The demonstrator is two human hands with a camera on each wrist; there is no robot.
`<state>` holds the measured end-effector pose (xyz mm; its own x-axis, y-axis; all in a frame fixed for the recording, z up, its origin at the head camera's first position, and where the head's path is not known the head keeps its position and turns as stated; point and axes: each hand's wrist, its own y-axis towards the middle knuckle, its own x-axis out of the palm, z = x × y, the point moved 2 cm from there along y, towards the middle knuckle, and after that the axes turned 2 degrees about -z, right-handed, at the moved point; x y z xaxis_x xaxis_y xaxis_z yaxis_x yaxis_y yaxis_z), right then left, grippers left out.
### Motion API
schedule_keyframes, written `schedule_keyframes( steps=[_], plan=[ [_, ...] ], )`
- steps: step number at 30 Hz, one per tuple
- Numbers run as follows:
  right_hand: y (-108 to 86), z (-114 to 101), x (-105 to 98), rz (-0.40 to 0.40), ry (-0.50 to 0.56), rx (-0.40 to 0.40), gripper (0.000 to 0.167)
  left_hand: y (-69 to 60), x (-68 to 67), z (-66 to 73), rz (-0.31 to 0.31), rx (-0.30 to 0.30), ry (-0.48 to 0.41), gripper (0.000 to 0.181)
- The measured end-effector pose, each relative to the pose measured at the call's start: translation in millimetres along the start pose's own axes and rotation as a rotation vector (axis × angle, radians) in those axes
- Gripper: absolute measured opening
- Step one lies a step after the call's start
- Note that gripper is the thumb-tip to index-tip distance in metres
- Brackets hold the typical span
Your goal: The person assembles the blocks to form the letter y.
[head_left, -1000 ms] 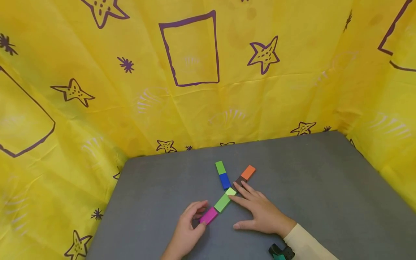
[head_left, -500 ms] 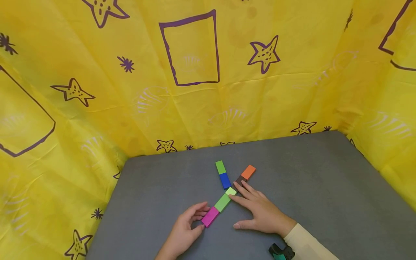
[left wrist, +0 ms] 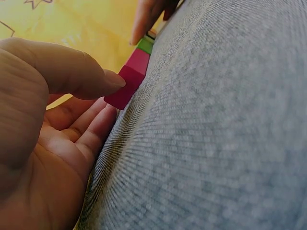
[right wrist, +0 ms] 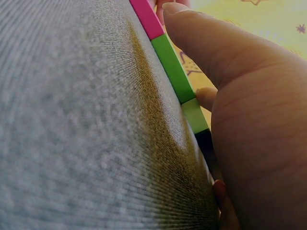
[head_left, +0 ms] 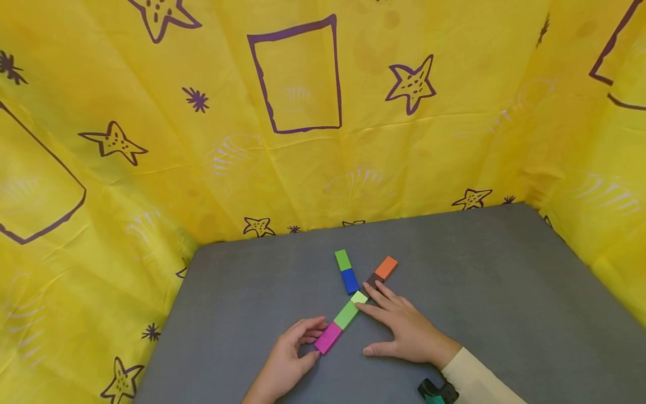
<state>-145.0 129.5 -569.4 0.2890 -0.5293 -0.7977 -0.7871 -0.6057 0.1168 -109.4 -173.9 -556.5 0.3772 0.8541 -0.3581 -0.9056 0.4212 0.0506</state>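
Observation:
Small coloured blocks form a Y on the grey table. A magenta block (head_left: 329, 338) lies at its near end, touching a green block (head_left: 346, 315). My left hand (head_left: 285, 356) holds the magenta block, thumb on its near end and the other fingers curled along its left side. Beyond the green one come a light green block (head_left: 359, 297), a dark brown block (head_left: 374, 280) and an orange block (head_left: 386, 268). My right hand (head_left: 411, 334) lies with fingers spread, fingertips on the light green and brown blocks, partly covering them. The thumb touches only the table.
The Y's other arm is a blue block (head_left: 350, 281) with a bright green block (head_left: 342, 260) behind it. Yellow patterned cloth (head_left: 303, 179) surrounds the grey table (head_left: 242, 286) at the back and sides. A black wrist device (head_left: 438, 391) sits by the right sleeve (head_left: 476, 376).
My left thumb has slipped from the magenta block's top to its near end. The block has shifted slightly right, now lined up with the green one. My right hand stays still.

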Motion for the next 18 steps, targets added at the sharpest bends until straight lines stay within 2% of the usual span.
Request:
schedule_keyframes(
  steps=[9,18],
  plan=[
    [-0.1,-2.4,-0.9,-0.008,0.016,0.003,0.087,-2.7,0.3,2.0,0.001,-0.031,-0.002,0.065],
    [-4.3,1.3,3.5,0.033,0.056,-0.001,0.09,-4.1,1.6,-5.7,-0.015,0.002,-0.028,0.067]
  ],
)
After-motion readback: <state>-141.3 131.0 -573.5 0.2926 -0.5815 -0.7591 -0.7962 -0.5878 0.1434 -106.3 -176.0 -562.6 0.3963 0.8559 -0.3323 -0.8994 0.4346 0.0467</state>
